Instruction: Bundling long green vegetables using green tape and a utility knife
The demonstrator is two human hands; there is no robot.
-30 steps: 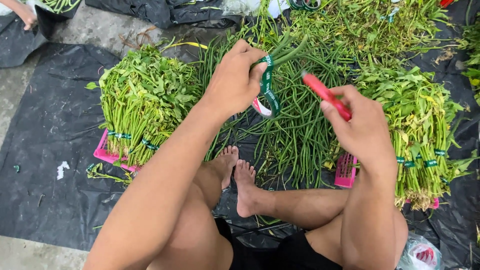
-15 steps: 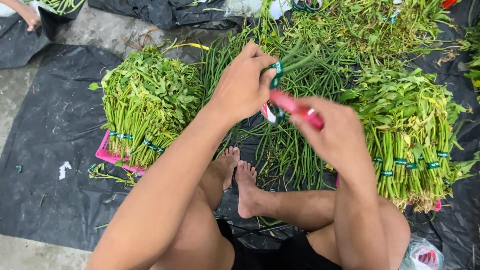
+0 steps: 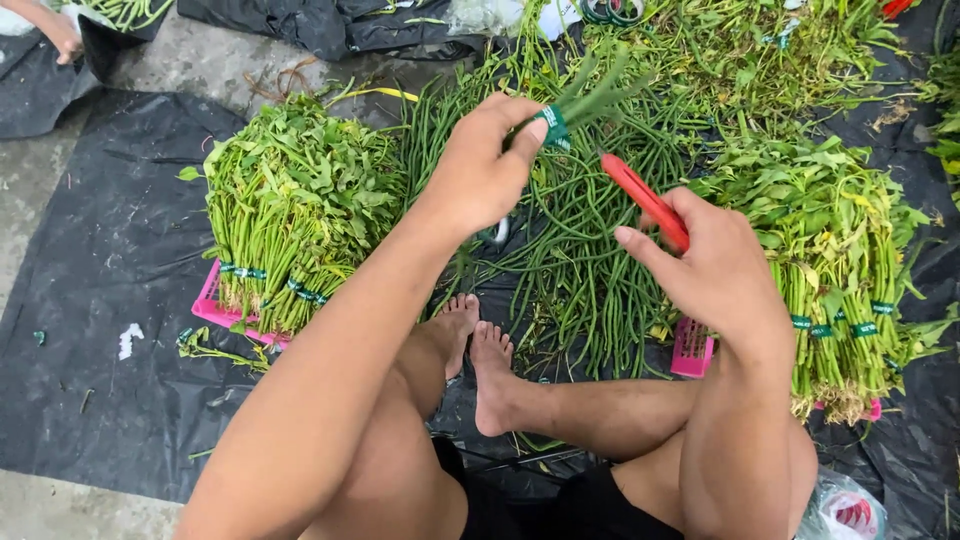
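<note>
My left hand [image 3: 485, 165] is raised over the pile and grips a small bunch of long green beans [image 3: 590, 95] just below a green tape band [image 3: 552, 126] wound round it. My right hand [image 3: 715, 265] holds a red-handled tool [image 3: 645, 198], its tip pointing up and left toward the taped bunch, a short gap away. Below both hands lies a heap of loose long beans [image 3: 580, 250] on black plastic sheeting. My bare feet [image 3: 475, 345] rest at the near edge of that heap.
Tied bundles of leafy greens lie on a pink tray at left [image 3: 290, 210] and on another pink tray at right [image 3: 840, 260]. Loose greens [image 3: 740, 50] are heaped at the back. Black sheeting [image 3: 90, 290] covers the concrete floor. Another person's hand [image 3: 60, 30] shows top left.
My left hand has lifted the taped bean bunch higher. My right hand with the red tool has drawn back to the right, away from the bunch.
</note>
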